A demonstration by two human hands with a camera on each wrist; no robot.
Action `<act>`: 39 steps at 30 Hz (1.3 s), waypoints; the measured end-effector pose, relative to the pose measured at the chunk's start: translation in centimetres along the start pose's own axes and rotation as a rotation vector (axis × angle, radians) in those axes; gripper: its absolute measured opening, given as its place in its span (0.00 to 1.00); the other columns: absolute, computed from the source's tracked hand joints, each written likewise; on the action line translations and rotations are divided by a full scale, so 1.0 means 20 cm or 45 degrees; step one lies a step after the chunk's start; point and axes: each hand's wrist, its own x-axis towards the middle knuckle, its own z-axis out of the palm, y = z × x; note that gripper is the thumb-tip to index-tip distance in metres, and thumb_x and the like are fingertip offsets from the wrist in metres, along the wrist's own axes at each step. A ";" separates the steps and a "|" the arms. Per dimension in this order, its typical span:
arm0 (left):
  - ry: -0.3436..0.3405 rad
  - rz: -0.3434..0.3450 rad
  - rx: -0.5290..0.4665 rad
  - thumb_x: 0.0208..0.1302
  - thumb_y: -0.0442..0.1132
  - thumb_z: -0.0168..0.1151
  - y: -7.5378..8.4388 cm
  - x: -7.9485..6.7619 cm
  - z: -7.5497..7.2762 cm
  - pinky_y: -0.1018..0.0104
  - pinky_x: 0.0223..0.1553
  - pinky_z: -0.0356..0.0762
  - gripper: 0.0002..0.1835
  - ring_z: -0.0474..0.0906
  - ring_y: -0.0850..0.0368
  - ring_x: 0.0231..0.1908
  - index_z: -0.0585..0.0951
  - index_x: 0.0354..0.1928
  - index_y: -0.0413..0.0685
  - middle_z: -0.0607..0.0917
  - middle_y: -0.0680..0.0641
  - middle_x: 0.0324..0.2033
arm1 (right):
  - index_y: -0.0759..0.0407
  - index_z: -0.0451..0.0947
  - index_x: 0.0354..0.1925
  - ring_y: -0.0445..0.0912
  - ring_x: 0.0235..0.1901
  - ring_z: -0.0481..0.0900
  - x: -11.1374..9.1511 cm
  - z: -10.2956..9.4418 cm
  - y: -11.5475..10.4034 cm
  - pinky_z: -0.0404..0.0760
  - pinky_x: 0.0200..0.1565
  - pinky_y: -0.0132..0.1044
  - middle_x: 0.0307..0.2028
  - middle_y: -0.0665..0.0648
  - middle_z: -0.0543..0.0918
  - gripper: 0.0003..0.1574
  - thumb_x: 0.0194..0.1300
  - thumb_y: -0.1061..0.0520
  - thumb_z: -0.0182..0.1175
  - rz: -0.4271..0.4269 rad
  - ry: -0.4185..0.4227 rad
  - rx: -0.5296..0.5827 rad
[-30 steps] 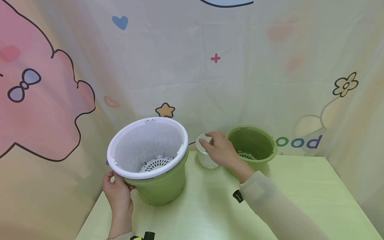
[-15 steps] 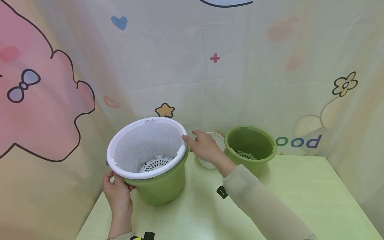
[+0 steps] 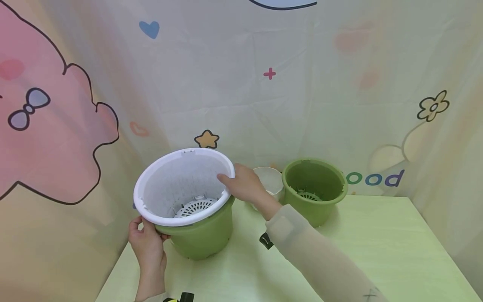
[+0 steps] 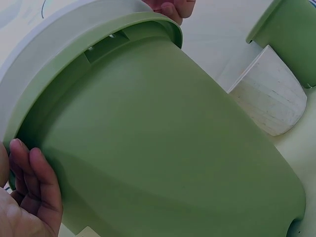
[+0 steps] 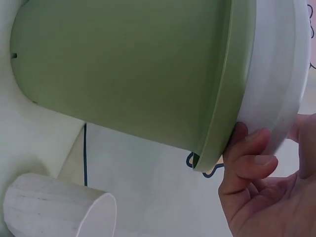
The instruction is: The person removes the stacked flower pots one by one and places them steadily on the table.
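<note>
On the left of the table, a large white flowerpot point(image 3: 162, 180) with a slotted bottom sits nested inside a green flowerpot point(image 3: 211, 235). Its white rim stands above the green one. My left hand point(image 3: 146, 242) grips the near-left edge; in the left wrist view its curled fingers point(image 4: 42, 182) are tucked beneath the green rim. At the far-right side, my right hand point(image 3: 245, 183) pinches the white rim, thumb inside and fingers outside. The right wrist view shows those fingers point(image 5: 249, 153) against the white wall, just above the green rim.
A small white pot point(image 3: 269, 178) stands behind my right wrist, partly hidden in the head view. Right of it is a smaller green pot point(image 3: 311, 209), also slotted inside. A printed curtain point(image 3: 294, 109) hangs behind the pale green table point(image 3: 377, 247).
My right hand has moved left from above the small white pot to the large white flowerpot's rim and now pinches it. My left hand has kept its grip in place.
</note>
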 end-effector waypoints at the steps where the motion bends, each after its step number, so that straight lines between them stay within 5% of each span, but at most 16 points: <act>1: -0.001 -0.001 0.000 0.79 0.46 0.55 0.00 0.00 0.00 0.72 0.11 0.75 0.10 0.70 0.65 0.08 0.70 0.43 0.48 0.78 0.57 0.13 | 0.59 0.79 0.63 0.51 0.48 0.84 0.00 0.01 -0.01 0.84 0.56 0.47 0.50 0.57 0.88 0.30 0.75 0.41 0.58 0.005 0.005 -0.005; 11: -0.028 -0.004 0.000 0.79 0.48 0.55 0.00 0.00 0.00 0.72 0.11 0.76 0.11 0.72 0.65 0.08 0.70 0.44 0.48 0.79 0.56 0.14 | 0.64 0.76 0.64 0.53 0.49 0.84 0.03 0.03 -0.02 0.85 0.57 0.46 0.54 0.62 0.86 0.27 0.74 0.52 0.56 0.090 0.057 -0.017; 19: -0.010 -0.002 0.011 0.80 0.47 0.54 -0.01 0.01 0.00 0.72 0.11 0.75 0.10 0.71 0.65 0.08 0.70 0.44 0.48 0.78 0.56 0.14 | 0.67 0.71 0.65 0.48 0.25 0.79 0.05 0.03 0.00 0.78 0.23 0.35 0.40 0.63 0.83 0.27 0.74 0.56 0.46 0.090 -0.012 0.102; 39: -0.013 -0.004 0.030 0.79 0.48 0.55 -0.01 0.01 -0.01 0.72 0.11 0.76 0.11 0.71 0.65 0.08 0.70 0.44 0.49 0.77 0.56 0.14 | 0.64 0.73 0.64 0.44 0.17 0.73 0.06 0.03 0.00 0.74 0.20 0.31 0.30 0.60 0.81 0.25 0.75 0.56 0.46 0.124 -0.003 0.207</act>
